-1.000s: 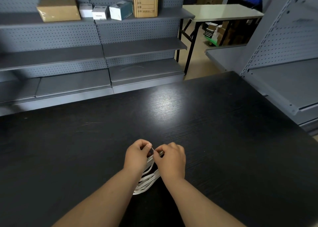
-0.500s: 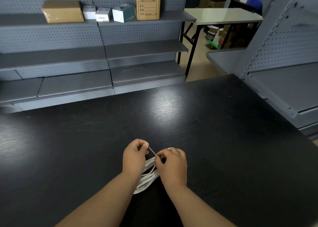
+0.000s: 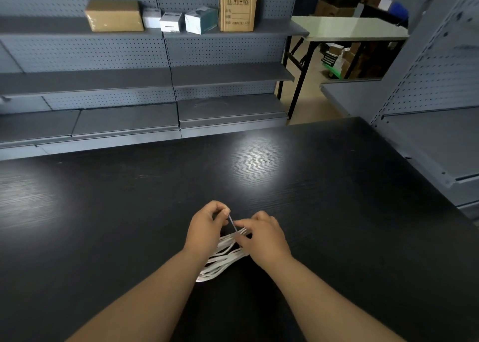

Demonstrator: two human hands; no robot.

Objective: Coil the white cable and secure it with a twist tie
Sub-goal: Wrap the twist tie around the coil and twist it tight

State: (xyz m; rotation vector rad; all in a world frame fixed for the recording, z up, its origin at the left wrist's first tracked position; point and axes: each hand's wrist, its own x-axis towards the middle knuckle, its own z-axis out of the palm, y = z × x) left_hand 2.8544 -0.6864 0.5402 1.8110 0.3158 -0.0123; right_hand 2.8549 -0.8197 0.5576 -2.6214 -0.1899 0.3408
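White cable (image 3: 219, 260) partly hidden by right hand (image 3: 261, 235); twist tie (image 3: 232, 222) barely discernible.

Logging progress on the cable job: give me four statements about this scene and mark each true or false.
1. The white cable is gathered in loops between the two wrists. True.
2. The left hand lies flat, holding nothing. False: it pinches one end of the twist tie.
3. The right hand is far from the loops. False: its fingers pinch at the tie right where it meets the cable.
4. The top shelf holds cardboard boxes. True.
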